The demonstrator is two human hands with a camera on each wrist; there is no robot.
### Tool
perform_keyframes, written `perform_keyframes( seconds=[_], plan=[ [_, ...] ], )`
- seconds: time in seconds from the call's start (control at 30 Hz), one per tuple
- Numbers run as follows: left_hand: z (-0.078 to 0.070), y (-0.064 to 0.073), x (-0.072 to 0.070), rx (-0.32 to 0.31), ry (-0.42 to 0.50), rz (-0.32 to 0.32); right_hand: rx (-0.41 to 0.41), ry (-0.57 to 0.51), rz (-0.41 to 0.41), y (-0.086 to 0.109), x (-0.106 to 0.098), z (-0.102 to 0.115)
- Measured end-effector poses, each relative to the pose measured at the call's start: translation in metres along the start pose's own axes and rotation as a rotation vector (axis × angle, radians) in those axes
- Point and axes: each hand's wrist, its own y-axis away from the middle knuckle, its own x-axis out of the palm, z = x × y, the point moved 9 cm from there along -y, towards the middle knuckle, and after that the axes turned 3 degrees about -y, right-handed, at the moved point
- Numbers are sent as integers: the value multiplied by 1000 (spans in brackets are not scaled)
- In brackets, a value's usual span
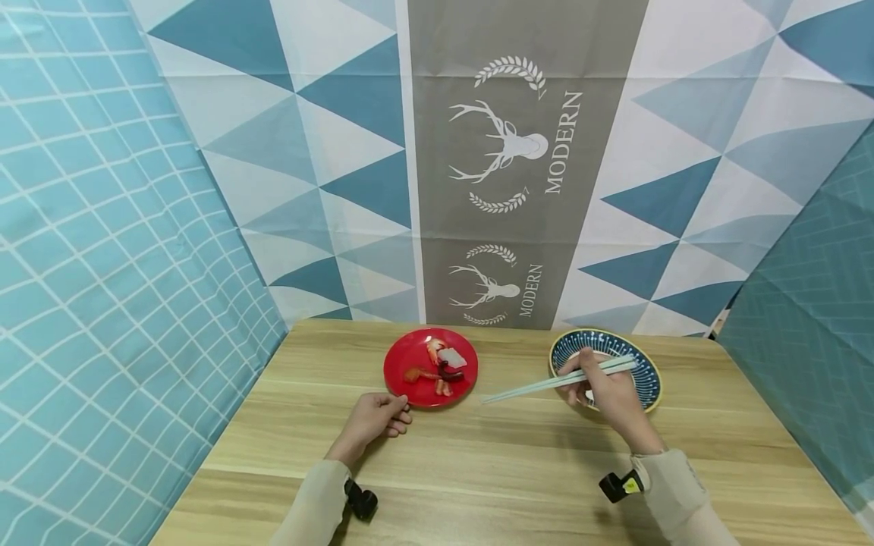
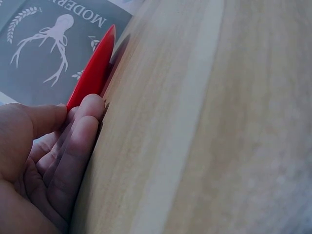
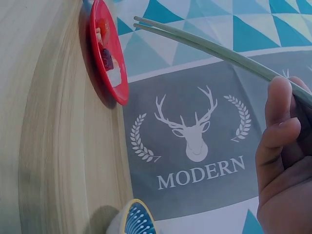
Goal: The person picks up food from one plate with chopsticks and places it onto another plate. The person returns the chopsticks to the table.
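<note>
My left hand point(image 1: 374, 417) pinches the near left rim of a red plate point(image 1: 403, 356) between thumb and fingers. In the left wrist view the plate point(image 2: 92, 73) appears edge-on, its rim at the thumb tip. Several small food pieces point(image 1: 442, 374), orange, white and dark, lie on the plate. A pair of pale green chopsticks point(image 1: 526, 390) is held in my right hand point(image 1: 610, 390), tips pointing left toward the plate and close together with nothing between them. Below that hand stands a blue patterned bowl point(image 1: 573, 343) with a yellow rim, partly hidden by the hand.
The wooden table point(image 1: 471, 470) meets a patterned cloth backdrop point(image 1: 492, 152) at its far edge. Blue tiled-pattern cloth point(image 1: 102, 265) hangs along the left side, and a teal cloth point(image 1: 806, 318) along the right. Bare wood lies between plate and bowl.
</note>
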Motion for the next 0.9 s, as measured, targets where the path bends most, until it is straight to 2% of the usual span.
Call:
perform_keyframes(
  seconds=[0.23,0.63,0.9],
  plan=[
    [0,0,0,-9,6,9,-41,48,10,4,-3,10],
    [0,-1,-1,13,-15,-17,-58,59,10,12,-2,22],
    [1,-1,-1,-8,-3,-6,-49,48,37,21,3,29]
  ],
)
